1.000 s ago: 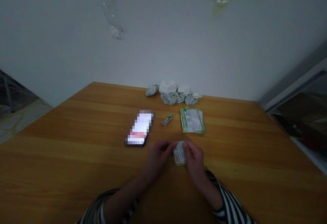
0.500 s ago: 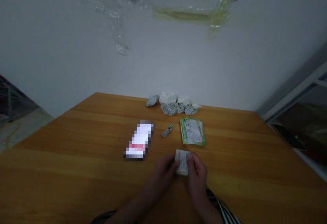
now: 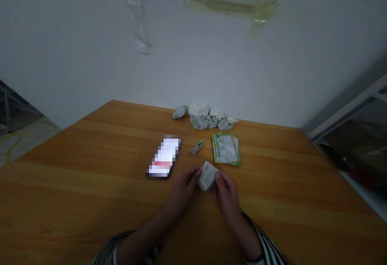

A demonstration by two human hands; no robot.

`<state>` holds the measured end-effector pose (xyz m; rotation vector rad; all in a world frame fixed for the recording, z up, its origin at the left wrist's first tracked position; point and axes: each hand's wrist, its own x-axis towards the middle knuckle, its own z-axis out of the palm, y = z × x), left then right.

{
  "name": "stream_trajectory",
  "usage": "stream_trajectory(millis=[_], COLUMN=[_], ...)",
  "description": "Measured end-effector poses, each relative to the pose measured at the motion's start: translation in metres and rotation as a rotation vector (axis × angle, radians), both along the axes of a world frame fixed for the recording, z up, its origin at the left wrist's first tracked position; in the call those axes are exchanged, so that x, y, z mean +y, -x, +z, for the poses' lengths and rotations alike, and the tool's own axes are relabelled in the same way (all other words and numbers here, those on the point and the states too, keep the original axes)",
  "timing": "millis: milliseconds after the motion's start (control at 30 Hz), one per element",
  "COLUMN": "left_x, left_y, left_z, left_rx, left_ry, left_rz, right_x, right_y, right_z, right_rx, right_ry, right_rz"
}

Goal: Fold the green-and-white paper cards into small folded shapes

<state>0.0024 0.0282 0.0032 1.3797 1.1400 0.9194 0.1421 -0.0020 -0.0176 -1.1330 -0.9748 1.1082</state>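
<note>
- Over the near middle of the wooden table (image 3: 290, 188), a small printed packet (image 3: 208, 175) is held between two bare hands, slanted, its printed face showing; the lettering is too small to read.
- The left hand (image 3: 183, 188) grasps the packet by its left edge, the thumb on the printed face and the other fingers mostly hidden.
- The right hand (image 3: 228, 194) pinches the packet's right edge, its thumb lying on the face too; how the fingers sit behind cannot be told.
- Both forearms come in from the bottom, in dark sleeves (image 3: 270, 245) with pale stripes.
- Just beyond the right hand lie flat green-and-white packets (image 3: 226, 149), overlapping, well apart from the piece in the grip.
- To the left of these, near but not touching, is a small twisted wrapper (image 3: 196, 147).
- Farther left, a phone (image 3: 165, 156) lies with its screen lit and blurred into blocks.
- Along the far edge of the table sit crumpled printed wrappers (image 3: 199, 122), with white wads (image 3: 198, 109) right behind them and a crumpled pouch (image 3: 179, 112) beside them on the left.
- Behind the table, a pale wall (image 3: 193, 63) carries yellowish tape (image 3: 223, 5) and wrinkled clear tape (image 3: 140, 27).
</note>
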Motion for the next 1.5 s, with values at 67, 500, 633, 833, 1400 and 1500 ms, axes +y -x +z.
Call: stream_trajectory(millis=[67, 500, 633, 833, 1400, 1500], left_x=[0.004, 0.012, 0.015, 0.01, 0.002, 0.005], left_y=[0.006, 0.012, 0.013, 0.014, 0.002, 0.005], left_z=[0.002, 0.001, -0.001, -0.003, 0.0, 0.0], left_rx=[0.043, -0.01, -0.065, -0.063, -0.048, -0.033], left_ry=[-0.044, 0.001, 0.092, 0.069, -0.023, -0.033], left_rz=[0.013, -0.124, -0.074, -0.205, -0.07, -0.024], right_x=[0.003, 0.011, 0.01, 0.01, 0.009, 0.012], right_y=[-0.008, -0.043, -0.039, -0.038, -0.029, -0.031], right_z=[-0.001, 0.007, 0.003, 0.006, 0.003, 0.001], right_rx=[0.022, -0.039, 0.018, -0.117, -0.062, -0.077], right_ry=[-0.017, 0.062, 0.098, 0.028, 0.022, 0.043], right_rz=[0.116, 0.584, 0.648, 0.519, 0.251, 0.271])
